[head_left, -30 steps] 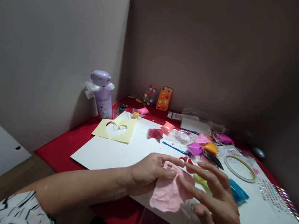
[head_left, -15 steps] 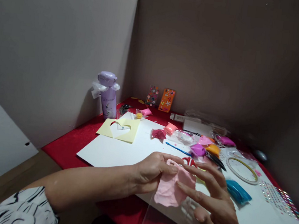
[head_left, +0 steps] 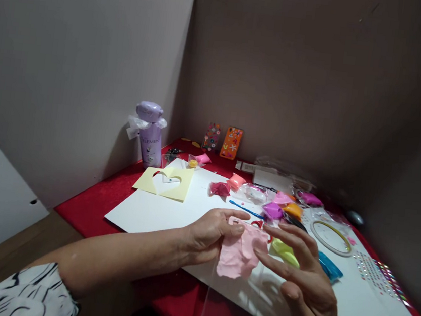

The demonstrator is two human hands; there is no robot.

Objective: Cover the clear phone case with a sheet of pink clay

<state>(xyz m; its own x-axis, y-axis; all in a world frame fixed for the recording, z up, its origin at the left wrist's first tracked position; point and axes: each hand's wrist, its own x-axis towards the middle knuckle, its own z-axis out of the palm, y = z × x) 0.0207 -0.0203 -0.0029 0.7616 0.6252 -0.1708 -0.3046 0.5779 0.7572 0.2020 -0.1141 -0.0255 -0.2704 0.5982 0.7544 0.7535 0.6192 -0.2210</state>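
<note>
A clear phone case (head_left: 229, 312) is gripped at its upper left edge by my left hand (head_left: 211, 236), thumb on top. Flattened pink clay (head_left: 239, 257) with an uneven lower edge covers the upper part of the case; the lower part is bare and see-through. My right hand (head_left: 301, 280) has its fingers spread, with one fingertip at the right edge of the clay. Partly hidden behind the case are red-handled scissors (head_left: 258, 224).
A white board (head_left: 189, 211) lies on a red cloth (head_left: 91, 205). On it are yellow paper with a heart cutout (head_left: 142, 183), a blue tool (head_left: 246, 209), clay packets (head_left: 273, 211), a tape roll (head_left: 332, 238) and gem stickers (head_left: 376, 273). A purple bottle (head_left: 151, 143) stands back left.
The view has shifted slightly. The right hand's fingers have drawn back a little toward the right edge of the clay, and more of the yellow packet behind shows.
</note>
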